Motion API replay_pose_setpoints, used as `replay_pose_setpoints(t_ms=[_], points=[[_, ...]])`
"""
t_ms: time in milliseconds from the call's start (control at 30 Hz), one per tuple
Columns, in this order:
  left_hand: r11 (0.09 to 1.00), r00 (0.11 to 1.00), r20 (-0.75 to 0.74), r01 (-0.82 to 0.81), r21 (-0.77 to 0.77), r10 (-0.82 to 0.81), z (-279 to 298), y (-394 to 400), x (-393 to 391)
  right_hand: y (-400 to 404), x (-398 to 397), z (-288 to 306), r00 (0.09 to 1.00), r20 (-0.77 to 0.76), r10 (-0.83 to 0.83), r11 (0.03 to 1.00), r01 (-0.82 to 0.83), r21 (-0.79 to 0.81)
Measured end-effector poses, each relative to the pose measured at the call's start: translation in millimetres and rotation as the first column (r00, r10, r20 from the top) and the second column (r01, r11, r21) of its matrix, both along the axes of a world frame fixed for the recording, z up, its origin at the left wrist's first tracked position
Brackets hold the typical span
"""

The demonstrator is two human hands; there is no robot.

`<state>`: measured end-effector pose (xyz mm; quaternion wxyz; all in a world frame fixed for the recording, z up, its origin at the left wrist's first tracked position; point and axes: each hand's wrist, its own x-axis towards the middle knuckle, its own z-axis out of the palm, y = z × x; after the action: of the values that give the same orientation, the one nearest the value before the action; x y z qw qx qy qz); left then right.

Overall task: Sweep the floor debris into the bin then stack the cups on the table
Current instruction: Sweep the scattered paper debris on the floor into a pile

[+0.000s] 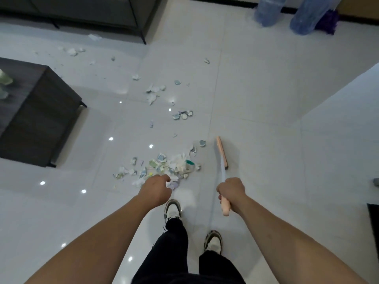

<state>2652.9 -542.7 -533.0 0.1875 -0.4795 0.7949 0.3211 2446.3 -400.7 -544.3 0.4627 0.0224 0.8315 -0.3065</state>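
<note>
Right hand (230,190) is wrapped round the pink grip of the broom (222,158). The broom head sits on the tile just right of the main debris pile (164,167), centre frame. Left hand (156,189) holds nothing, fingers loosely curled, hovering above the pile's near edge.

Debris layout: dense heap of torn paper scraps at centre, thinner clusters trailing toward upper left, e.g. (153,92) and (183,115), plus strays near the sofa legs at upper left. No bin or dustpan in view, so I can't tell which way to push.

Cups (5,80): pale green, on the dark table (41,111) at left edge, mostly cropped. Untouched, that part isn't started.

My read: still consolidating. Suggest:
- get the left hand on the handle too, for more control
- pull the far scraps in first with short low strokes toward the heap
- keep bristles flat, since light paper will probably flick or flutter on a fast stroke
- watch the shoes (173,210), which are close to the pile
</note>
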Motion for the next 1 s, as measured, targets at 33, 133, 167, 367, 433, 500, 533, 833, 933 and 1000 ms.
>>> replay_pose_setpoints(t_ms=[33,133,167,367,433,500,533,833,933,1000], points=[[1.0,1.0,0.0,-0.018,0.011,0.018,-4.0,-11.5,4.5,-13.9,-4.1,-4.3,1.0,-0.007,0.008,1.0,-0.008,0.021],[0.996,0.997,-0.01,-0.073,0.048,0.073,-18.2,-45.2,17.1,-52.9,-9.6,-16.5,0.998,0.027,0.061,0.995,-0.063,0.079],[0.995,0.996,-0.004,-0.085,0.06,0.086,-22.1,-54.6,20.7,-63.5,-8.8,-18.5,0.994,0.064,0.094,0.99,-0.1,0.099],[0.996,0.997,-0.029,-0.064,0.058,0.066,-20.0,-107.3,-6.0,-108.9,-20.2,5.8,0.955,0.244,0.166,0.985,-0.174,0.01],[0.998,0.997,-0.064,-0.05,0.034,0.052,-11.6,-123.7,-34.2,-117.6,-33.0,21.0,0.964,0.231,0.13,0.991,-0.134,0.003],[0.999,0.996,-0.087,-0.025,0.023,0.027,-1.7,-138.6,-66.2,-123.0,-47.1,33.0,0.975,0.184,0.127,0.992,-0.127,-0.012],[1.0,0.995,-0.095,-0.008,0.02,0.009,3.4,-145.8,-82.1,-125.1,-54.2,37.7,0.976,0.166,0.142,0.99,-0.14,-0.024],[0.99,0.992,-0.084,0.085,-0.113,-0.094,36.7,-210.0,-266.3,-164.4,-212.4,60.4,0.982,0.075,0.172,0.981,-0.164,-0.102],[0.991,0.996,-0.044,0.069,-0.117,-0.074,40.5,-213.8,-325.2,-165.6,-292.9,66.7,0.983,0.076,0.165,0.983,-0.158,-0.097],[0.99,0.995,0.009,0.1,-0.097,-0.1,41.7,-213.9,-360.3,-165.7,-340.0,75.2,0.984,0.061,0.166,0.983,-0.16,-0.085]])
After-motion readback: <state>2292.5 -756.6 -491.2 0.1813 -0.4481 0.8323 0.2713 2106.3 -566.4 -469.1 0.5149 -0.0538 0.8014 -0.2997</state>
